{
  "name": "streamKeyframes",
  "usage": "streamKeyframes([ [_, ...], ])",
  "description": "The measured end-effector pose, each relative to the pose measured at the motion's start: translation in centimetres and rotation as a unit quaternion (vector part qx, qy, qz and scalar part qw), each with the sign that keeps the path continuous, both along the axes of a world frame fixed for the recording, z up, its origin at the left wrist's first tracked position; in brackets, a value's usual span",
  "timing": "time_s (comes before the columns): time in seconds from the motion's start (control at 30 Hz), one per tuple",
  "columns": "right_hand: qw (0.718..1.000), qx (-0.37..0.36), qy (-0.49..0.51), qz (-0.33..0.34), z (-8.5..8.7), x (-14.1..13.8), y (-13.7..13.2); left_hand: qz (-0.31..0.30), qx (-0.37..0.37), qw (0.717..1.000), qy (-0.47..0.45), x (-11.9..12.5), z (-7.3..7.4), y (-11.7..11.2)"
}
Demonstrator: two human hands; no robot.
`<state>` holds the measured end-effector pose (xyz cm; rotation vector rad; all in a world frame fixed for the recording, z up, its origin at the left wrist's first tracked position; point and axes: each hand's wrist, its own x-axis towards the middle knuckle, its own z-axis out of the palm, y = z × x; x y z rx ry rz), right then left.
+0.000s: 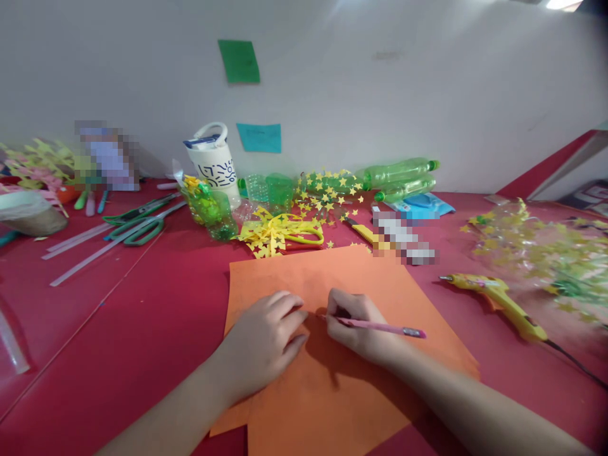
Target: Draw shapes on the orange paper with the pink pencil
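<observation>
Orange paper [351,411] lies in front of me, seemingly more than one sheet, with edges showing at the lower left and right. My left hand [266,339] rests on it, palm down, fingers stretched out and slightly bent. In my right hand [358,326] a pink pencil [384,327] is gripped, its tip down at the paper and its eraser end pointing right. The two hands are a short gap apart. Any marks under the tip are too faint to make out.
Behind the paper lie yellow paper stars [266,234], yellow-handled scissors [306,237] and a yellow cutter [363,234]. A glue gun [498,301] with a cord is at right. Green bottles [401,174] and a white tumbler [216,164] stand near the wall. Green-handled scissors [142,231] lie left.
</observation>
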<state>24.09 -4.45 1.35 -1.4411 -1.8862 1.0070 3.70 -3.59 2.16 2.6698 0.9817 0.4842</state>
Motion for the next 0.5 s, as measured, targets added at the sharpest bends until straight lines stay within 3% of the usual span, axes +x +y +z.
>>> streamKeyframes([
  [0.5,1.0,-0.003,-0.015,-0.027,0.39,0.15,0.0,-0.002,-0.004,1.0,0.012,0.01,0.09,0.04],
])
